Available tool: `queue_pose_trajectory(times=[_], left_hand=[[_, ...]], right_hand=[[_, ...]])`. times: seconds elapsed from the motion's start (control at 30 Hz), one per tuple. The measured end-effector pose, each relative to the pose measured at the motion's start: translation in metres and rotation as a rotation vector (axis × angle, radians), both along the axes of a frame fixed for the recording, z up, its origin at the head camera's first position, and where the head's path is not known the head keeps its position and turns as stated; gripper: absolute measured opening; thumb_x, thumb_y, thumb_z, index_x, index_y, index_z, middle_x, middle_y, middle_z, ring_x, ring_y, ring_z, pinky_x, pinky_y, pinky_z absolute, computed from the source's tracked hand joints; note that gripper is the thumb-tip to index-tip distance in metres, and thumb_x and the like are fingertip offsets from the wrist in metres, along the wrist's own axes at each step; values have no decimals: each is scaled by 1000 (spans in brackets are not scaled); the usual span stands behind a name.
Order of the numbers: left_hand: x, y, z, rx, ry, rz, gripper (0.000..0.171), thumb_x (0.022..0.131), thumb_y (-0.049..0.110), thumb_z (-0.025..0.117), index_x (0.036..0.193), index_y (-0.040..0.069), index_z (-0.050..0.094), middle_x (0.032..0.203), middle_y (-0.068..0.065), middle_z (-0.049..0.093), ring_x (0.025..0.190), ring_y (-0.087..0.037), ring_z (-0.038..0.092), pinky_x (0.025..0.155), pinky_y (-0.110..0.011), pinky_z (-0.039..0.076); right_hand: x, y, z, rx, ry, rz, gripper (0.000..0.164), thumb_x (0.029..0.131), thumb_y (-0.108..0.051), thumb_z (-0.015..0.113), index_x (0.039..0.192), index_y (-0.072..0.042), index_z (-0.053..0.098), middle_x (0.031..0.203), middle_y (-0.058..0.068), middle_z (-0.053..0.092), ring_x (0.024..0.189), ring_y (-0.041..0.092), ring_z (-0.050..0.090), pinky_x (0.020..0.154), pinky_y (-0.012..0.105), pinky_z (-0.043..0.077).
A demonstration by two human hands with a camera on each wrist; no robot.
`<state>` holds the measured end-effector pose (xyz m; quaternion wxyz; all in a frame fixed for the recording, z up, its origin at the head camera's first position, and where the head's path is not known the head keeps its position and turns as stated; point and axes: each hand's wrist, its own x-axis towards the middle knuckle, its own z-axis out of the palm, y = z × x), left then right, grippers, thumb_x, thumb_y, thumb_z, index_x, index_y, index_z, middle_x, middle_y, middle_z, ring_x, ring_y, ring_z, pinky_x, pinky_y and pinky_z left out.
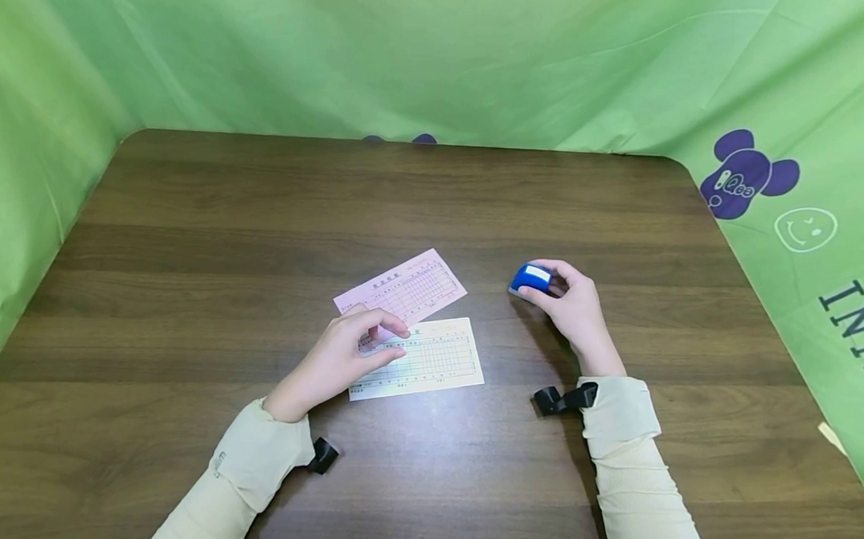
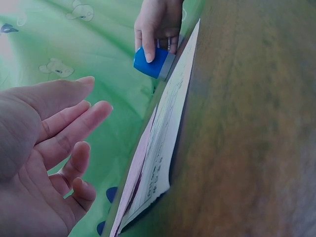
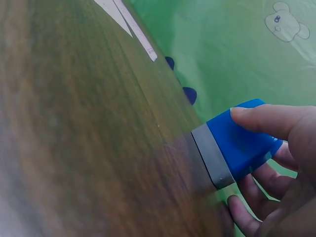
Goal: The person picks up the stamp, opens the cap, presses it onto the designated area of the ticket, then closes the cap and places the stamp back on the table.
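My right hand (image 1: 579,319) grips a blue stamp (image 1: 531,278) with a white label on top, thumb on one side and fingers on the other. In the right wrist view the stamp's grey base (image 3: 213,157) is right at the tabletop. Left of it lie two printed paper slips, a pink one (image 1: 421,282) angled behind a pale cream one (image 1: 446,357). Over their left ends hovers my left hand (image 1: 337,354), thumb and fingers apart with nothing between them. It hides part of both slips in the head view; the left wrist view shows its loosely bent fingers (image 2: 74,133).
The brown wooden table (image 1: 255,205) has a green printed cloth (image 1: 394,62) hanging behind it and along both sides. Black straps with small dark mounts (image 1: 549,401) sit at both wrists. A small pale piece (image 1: 833,438) shows at the table's right edge.
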<state>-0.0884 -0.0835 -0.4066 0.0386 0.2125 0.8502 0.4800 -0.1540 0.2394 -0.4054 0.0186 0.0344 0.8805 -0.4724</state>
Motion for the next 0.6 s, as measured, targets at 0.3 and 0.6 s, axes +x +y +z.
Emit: queue_pose_trajectory(times=[0.3, 0.6], left_hand=[[-1, 0, -1, 1, 19, -7, 19, 83, 15, 76, 101, 15, 69, 96, 1, 68, 83, -18, 51, 75, -25, 42], [-1, 0, -2, -2, 32, -5, 21, 83, 15, 76, 102, 13, 69, 99, -1, 69, 86, -18, 53, 78, -29, 44]], right_hand=[[1, 4, 2, 22, 148, 0, 45, 87, -9, 71, 128, 1, 57, 126, 15, 57, 104, 0, 48, 106, 42, 41], [7, -4, 14, -2, 296, -34, 46, 83, -7, 75, 126, -3, 60, 117, 7, 59, 111, 3, 50, 107, 39, 36]])
